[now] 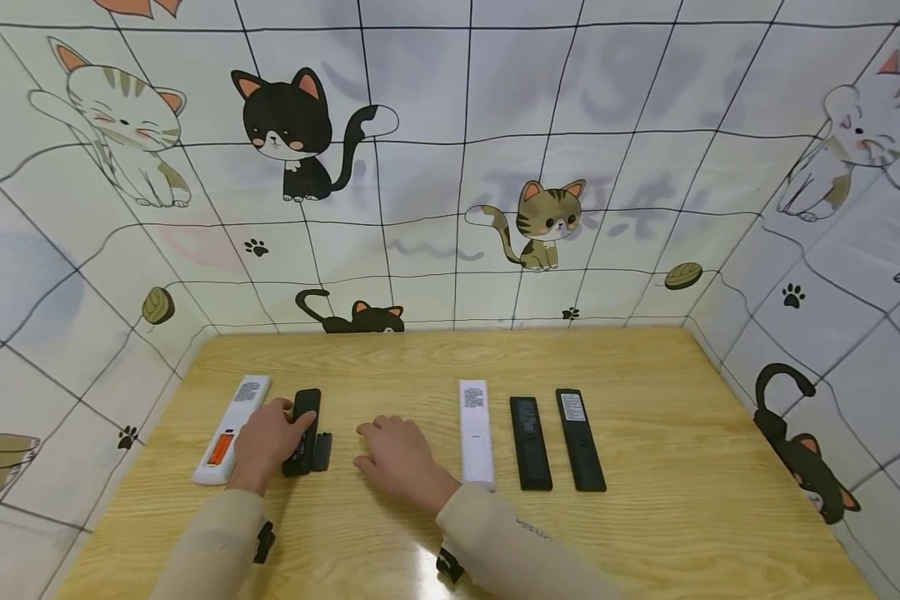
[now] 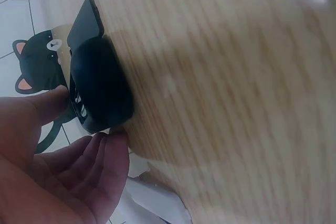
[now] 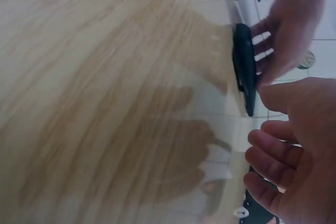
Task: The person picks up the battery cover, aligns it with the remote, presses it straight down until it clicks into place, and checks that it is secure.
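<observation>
A cat-patterned backdrop surrounds a wooden table. Near its middle, a person's right hand is open, fingers loosely bent, holding nothing. On the table's left, the left hand pinches a black remote between thumb and fingers. Left of it lies an orange-patched white remote; right of the right hand, a plain white remote, then a dark-labelled remote and a pale-labelled remote, both black. A small dark cover sits just right of the pinched one.
</observation>
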### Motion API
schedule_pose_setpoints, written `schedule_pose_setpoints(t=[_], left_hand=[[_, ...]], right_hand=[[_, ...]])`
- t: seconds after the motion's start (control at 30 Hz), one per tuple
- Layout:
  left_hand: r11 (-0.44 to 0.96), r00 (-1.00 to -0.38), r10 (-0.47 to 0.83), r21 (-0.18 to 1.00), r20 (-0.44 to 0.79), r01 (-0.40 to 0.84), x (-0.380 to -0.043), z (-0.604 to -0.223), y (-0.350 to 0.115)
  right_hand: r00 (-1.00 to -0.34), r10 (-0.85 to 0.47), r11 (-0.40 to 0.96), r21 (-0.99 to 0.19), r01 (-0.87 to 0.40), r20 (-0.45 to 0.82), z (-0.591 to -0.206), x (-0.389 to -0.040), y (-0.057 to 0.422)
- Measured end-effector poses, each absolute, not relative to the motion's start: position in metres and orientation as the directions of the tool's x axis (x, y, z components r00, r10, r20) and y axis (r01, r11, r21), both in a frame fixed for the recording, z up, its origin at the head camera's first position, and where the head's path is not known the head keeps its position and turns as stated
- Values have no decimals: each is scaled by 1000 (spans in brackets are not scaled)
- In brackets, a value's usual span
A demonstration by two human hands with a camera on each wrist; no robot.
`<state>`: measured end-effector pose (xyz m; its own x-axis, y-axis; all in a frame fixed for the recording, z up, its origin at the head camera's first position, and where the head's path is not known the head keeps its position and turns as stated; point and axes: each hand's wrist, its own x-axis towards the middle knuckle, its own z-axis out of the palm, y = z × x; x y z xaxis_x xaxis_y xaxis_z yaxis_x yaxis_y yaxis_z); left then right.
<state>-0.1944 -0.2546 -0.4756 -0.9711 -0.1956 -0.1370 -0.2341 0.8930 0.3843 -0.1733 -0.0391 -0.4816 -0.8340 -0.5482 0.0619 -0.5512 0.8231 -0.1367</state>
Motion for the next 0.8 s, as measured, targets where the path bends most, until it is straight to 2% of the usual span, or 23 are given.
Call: schedule_pose_setpoints(t=[0.37,0.8], left_hand=[[894,-951,-238,337,-197,-294,-202,-472,-249],[809,-929,-283,462,-237,-364,-204,-477,-253]], right_hand=[[-874,-485,869,-94,-486,33,-496,-181,-85],[-881,-466,877,-93,-472,79,-507,-185,-93]])
